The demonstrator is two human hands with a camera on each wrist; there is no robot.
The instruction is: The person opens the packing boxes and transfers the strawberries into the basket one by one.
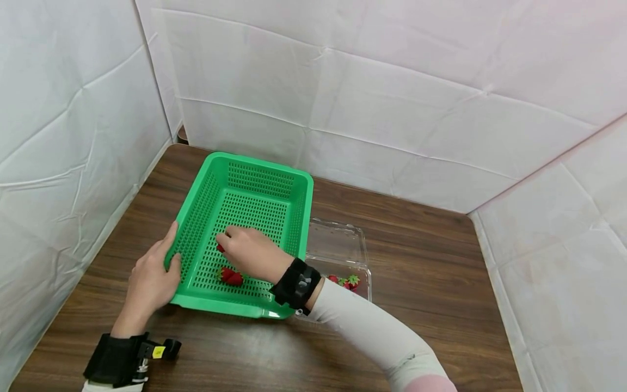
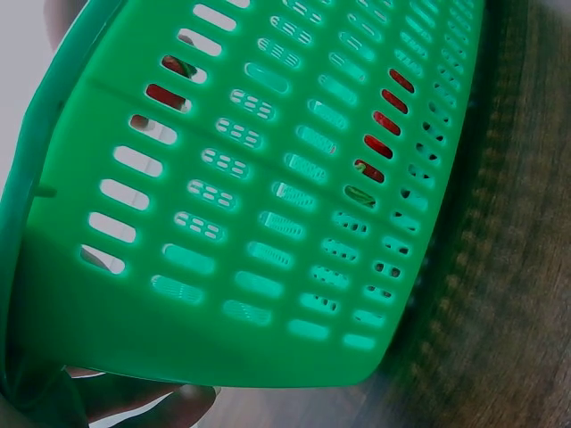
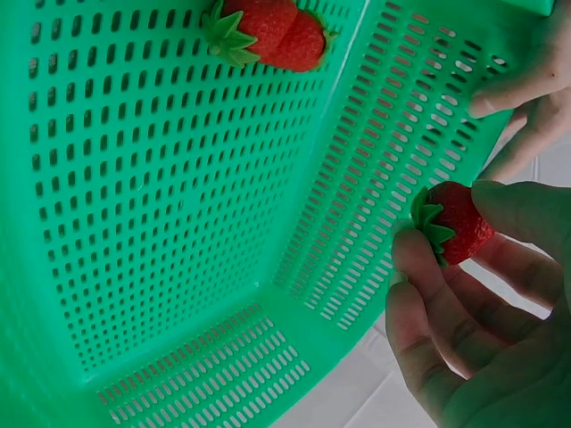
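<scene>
Inside the green perforated plastic basket (image 1: 254,204), the right hand (image 1: 252,251) is pinching a small red strawberry (image 3: 457,223).
Its fingers (image 3: 417,267) are closing narrowly on the berry, leaf cap pointing toward the basket's left wall; a second strawberry (image 1: 230,276) is lying on the basket floor just nearer the person; the left hand (image 1: 152,280) is gripping the left rim; two more strawberries (image 1: 345,281) are lying in the clear plastic clamshell (image 1: 338,247) on the brown wooden desk (image 1: 421,283).

My right hand (image 1: 252,251) covers most of its strawberry (image 1: 220,248); the clear punnet (image 1: 343,256) sits partly behind the green basket (image 1: 254,179).
</scene>
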